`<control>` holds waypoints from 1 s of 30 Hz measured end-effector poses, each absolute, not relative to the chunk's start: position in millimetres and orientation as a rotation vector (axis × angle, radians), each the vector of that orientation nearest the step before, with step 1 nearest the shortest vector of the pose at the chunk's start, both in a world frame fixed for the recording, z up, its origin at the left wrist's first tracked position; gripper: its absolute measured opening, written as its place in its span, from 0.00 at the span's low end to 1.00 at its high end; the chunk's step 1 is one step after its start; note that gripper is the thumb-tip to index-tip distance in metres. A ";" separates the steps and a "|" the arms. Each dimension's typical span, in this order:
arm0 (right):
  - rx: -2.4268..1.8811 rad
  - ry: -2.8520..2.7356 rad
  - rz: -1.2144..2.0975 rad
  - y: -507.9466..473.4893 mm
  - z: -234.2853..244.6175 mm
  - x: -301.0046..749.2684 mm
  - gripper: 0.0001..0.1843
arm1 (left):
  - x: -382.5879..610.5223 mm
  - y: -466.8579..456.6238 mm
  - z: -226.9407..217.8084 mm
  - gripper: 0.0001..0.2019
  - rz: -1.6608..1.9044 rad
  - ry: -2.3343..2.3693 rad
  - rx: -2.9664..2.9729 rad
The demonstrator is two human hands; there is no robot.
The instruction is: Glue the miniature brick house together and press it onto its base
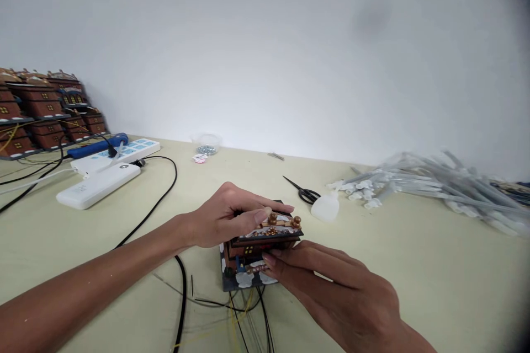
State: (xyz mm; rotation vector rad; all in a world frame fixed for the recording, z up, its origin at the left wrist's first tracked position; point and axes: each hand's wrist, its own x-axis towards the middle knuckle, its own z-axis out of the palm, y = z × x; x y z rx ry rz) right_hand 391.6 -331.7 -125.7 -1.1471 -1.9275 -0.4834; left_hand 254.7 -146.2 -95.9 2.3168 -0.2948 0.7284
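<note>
I've got a miniature brick-walled house (252, 253) between my hands, upright on its dark base (230, 282). My left hand (226, 215) lies over the roof (275, 229), which has white icing-like trim and a row of round brown knobs (272, 218). My right hand (331, 287) presses its fingertips (268, 259) against the front. A small yellow window (249, 250) shows between them, white snow-like patches (244, 279) edge the base, and thin black and yellow wires (244, 309) trail from underneath.

One left hand (227, 216), one right hand (331, 281), one toy house (260, 248), one pair of scissors (304, 194), one squeeze bottle (326, 207), one power strip (124, 150) (the far-left stack of houses (37, 105) defies counting).
</note>
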 end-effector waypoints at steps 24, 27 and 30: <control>-1.380 -1.684 0.060 -306.3 -114.7 385.1 0.48 | 251.3 -156.1 -101.3 0.30 0.897 -0.436 2.222; -1.388 -1.681 0.065 -305.6 -113.6 383.8 0.49 | 251.6 -156.9 -100.4 0.29 0.921 -0.427 2.217; -1.391 -1.672 0.091 -306.6 -111.9 382.1 0.51 | 251.2 -158.4 -100.8 0.28 0.948 -0.442 2.203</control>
